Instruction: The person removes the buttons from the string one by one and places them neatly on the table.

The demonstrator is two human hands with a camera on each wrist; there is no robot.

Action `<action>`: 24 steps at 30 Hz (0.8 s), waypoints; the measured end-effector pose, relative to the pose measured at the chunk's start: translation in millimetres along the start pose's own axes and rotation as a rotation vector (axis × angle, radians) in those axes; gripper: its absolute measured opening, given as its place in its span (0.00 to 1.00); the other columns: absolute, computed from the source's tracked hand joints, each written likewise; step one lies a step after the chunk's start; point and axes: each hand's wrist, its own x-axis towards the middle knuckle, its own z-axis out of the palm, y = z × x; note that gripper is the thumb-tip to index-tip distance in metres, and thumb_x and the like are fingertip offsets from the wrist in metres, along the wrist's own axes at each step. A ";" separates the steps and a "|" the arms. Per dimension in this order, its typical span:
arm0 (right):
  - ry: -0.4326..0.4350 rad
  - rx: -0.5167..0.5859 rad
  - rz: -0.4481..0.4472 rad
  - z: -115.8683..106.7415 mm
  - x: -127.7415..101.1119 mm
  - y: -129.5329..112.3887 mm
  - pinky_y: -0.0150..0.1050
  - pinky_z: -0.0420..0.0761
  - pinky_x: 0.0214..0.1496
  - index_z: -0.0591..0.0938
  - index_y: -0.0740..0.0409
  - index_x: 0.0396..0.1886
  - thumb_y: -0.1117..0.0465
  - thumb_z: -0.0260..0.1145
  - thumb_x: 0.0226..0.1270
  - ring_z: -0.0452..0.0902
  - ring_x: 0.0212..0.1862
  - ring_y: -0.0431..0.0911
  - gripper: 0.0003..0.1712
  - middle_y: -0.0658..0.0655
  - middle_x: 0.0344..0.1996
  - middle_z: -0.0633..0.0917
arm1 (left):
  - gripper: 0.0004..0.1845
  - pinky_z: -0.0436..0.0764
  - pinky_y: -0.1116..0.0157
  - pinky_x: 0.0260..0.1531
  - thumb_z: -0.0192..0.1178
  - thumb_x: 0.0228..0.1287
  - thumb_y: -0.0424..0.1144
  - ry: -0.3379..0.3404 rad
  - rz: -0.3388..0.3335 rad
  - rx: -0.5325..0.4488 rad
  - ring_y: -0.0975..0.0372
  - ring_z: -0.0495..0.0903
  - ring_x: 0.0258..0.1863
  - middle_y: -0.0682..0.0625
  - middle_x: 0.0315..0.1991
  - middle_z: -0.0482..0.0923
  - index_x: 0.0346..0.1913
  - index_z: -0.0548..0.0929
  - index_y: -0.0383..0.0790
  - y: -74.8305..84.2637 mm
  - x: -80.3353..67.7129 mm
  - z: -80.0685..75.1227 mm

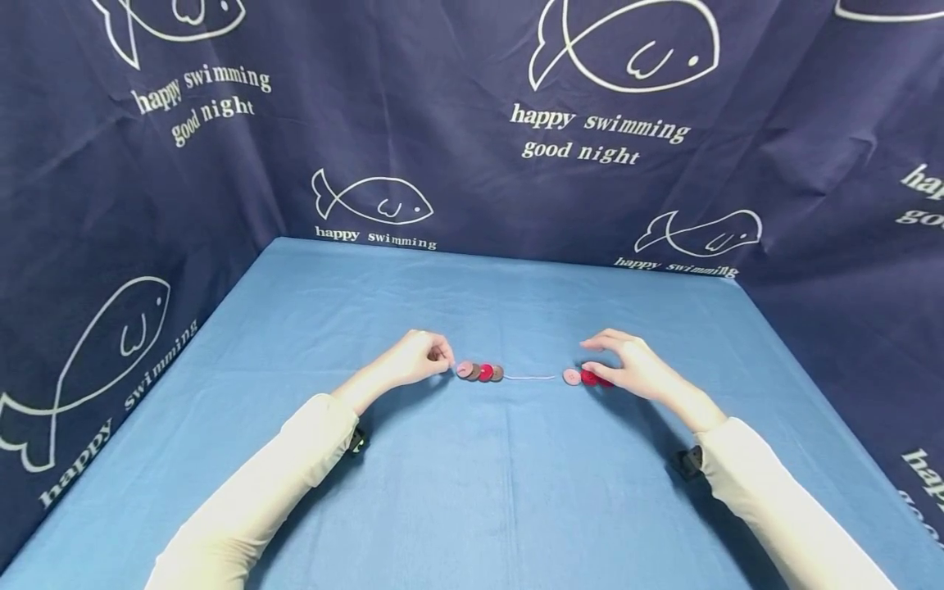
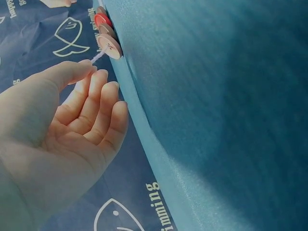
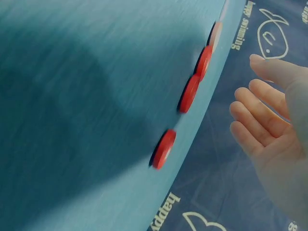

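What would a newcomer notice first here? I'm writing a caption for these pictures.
First, the row of round pink, brown and red buttons on a thin pale string at the middle of the blue cloth-covered table. The left hand pinches the string's end; the right hand hovers open over flat red buttons. Behind hangs a navy fish-print curtain.

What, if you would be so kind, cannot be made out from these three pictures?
- Head view: the right hand covers part of the red buttons, so their number is unclear.
- Head view: the string is too thin to follow through the buttons.
- Left wrist view: the row of buttons is cut off by the top edge.
- Right wrist view: the red buttons are blurred; no string shows.
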 end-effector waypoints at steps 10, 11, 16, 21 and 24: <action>0.008 0.031 -0.072 11.5 16.4 -11.9 0.50 0.76 0.49 0.82 0.68 0.45 0.66 0.69 0.55 0.79 0.46 0.53 0.17 0.60 0.40 0.83 | 0.03 0.74 0.71 0.29 0.60 0.59 0.35 0.023 0.009 -0.001 0.68 0.73 0.23 0.53 0.24 0.79 0.31 0.82 0.41 1.7 1.2 0.8; 0.006 0.036 -0.075 12.7 17.9 -12.9 0.49 0.76 0.49 0.82 0.68 0.44 0.66 0.69 0.55 0.79 0.45 0.53 0.16 0.60 0.40 0.83 | 0.03 0.74 0.71 0.29 0.60 0.60 0.35 0.024 0.009 0.000 0.68 0.73 0.23 0.54 0.24 0.79 0.31 0.82 0.41 1.7 1.3 0.8; -0.038 0.073 -0.064 17.3 26.0 -22.1 0.47 0.76 0.48 0.82 0.66 0.45 0.62 0.68 0.57 0.79 0.39 0.48 0.17 0.59 0.39 0.82 | 0.03 0.73 0.71 0.28 0.60 0.60 0.36 0.027 0.016 -0.001 0.68 0.72 0.22 0.54 0.24 0.78 0.30 0.82 0.42 0.6 1.4 1.4; -0.058 0.061 -0.087 25.1 34.8 -29.8 0.47 0.76 0.50 0.82 0.64 0.46 0.61 0.68 0.58 0.78 0.45 0.50 0.17 0.57 0.41 0.82 | 0.03 0.73 0.71 0.28 0.61 0.60 0.36 0.025 0.025 -0.005 0.68 0.72 0.22 0.55 0.23 0.78 0.31 0.82 0.43 0.7 1.6 1.3; -0.067 0.060 -0.102 29.8 39.5 -34.8 0.48 0.76 0.51 0.82 0.64 0.46 0.61 0.68 0.58 0.78 0.47 0.51 0.17 0.57 0.41 0.82 | 0.02 0.73 0.71 0.28 0.60 0.60 0.36 0.022 0.027 -0.012 0.68 0.72 0.23 0.55 0.24 0.78 0.31 0.82 0.43 1.0 1.6 1.5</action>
